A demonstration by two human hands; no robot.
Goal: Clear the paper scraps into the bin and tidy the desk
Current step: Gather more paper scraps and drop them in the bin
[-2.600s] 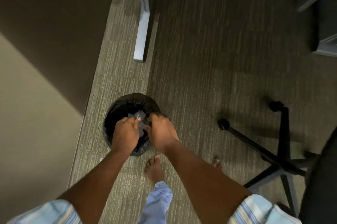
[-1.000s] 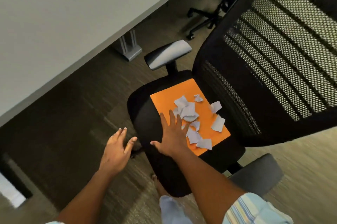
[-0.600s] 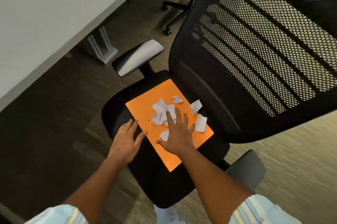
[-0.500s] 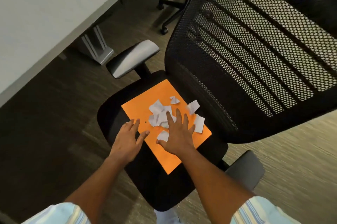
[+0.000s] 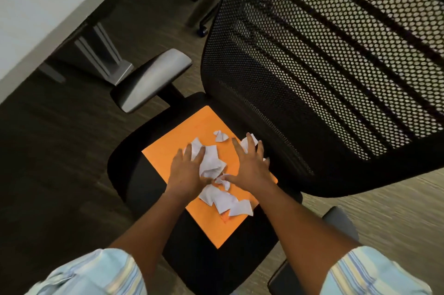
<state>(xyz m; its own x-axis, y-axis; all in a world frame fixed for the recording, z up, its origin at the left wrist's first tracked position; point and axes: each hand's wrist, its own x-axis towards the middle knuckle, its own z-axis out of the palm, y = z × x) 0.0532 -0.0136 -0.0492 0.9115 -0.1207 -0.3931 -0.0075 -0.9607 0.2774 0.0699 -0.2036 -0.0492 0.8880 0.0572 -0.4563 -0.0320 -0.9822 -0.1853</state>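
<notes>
Several white paper scraps (image 5: 212, 162) lie on an orange sheet (image 5: 173, 150) spread over the black seat (image 5: 125, 162) of an office chair. My left hand (image 5: 188, 168) lies flat on the sheet with straight fingers touching the left side of the scrap pile. My right hand (image 5: 249, 165) lies flat with spread fingers on the pile's right side, covering a scrap near the backrest. More scraps (image 5: 225, 201) sit between my wrists. The bin is out of view.
The chair's mesh backrest (image 5: 324, 66) rises right behind the sheet, with grey armrests at left (image 5: 151, 78) and lower right (image 5: 336, 222). A white desk (image 5: 36, 6) and its metal leg (image 5: 105, 54) stand at upper left. Another chair's wheeled base (image 5: 203, 9) is beyond.
My left hand has moved from the seat's edge onto the orange sheet against the scraps. My right hand has shifted right, so both hands now flank the pile.
</notes>
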